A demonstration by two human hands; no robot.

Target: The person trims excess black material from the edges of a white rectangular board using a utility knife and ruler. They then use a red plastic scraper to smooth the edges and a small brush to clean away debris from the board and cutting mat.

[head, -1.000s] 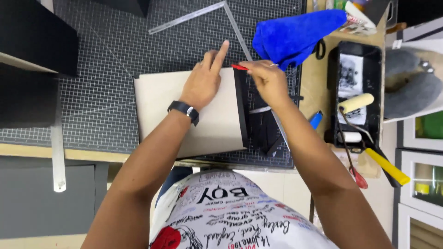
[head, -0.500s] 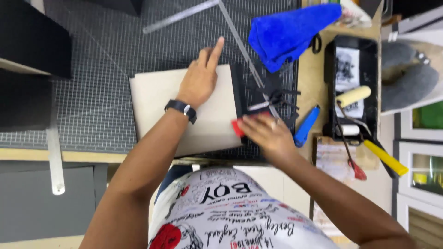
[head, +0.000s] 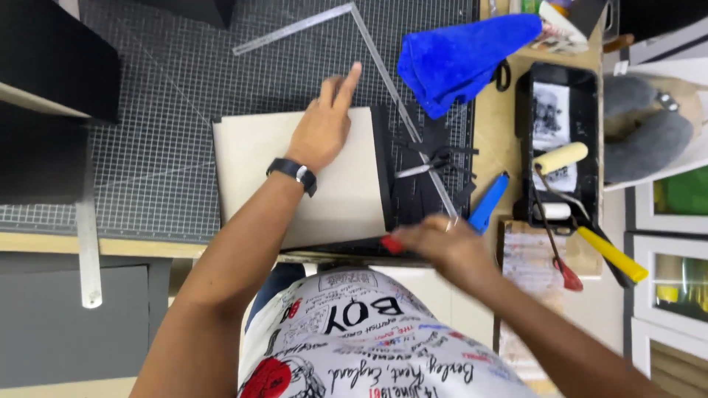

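At the near edge of the cutting mat (head: 147,133), the right hand (head: 442,243) now sits at the bottom end of the board's right side, pinching a small red-handled cutter (head: 392,244). The hand is motion-blurred, so the exact grip is hard to read; it looks like thumb and fingers closed on the tool. A second ago the same hand and red tip were up at the far right corner of the pale board (head: 324,184); half a second ago, partway down. So one full pull along the board's right edge has just been made, top to bottom.

The left hand (head: 323,133) lies flat on the board, palm down, index finger stretched toward the far edge, holding the sheet in much the same place as before. A dark watch (head: 293,172) is on that wrist.

The board has not shifted on the mat. Black strips and offcuts (head: 431,177) lie just beside its right edge, with scissors (head: 428,163) among them and a steel rule (head: 402,110) running diagonally past. The stroke appears finished; whether the edge strip is severed cannot be told.

Also about: blue cloth (head: 461,59) at the far right corner, black paint tray (head: 557,140) with roller (head: 560,157) to the right.
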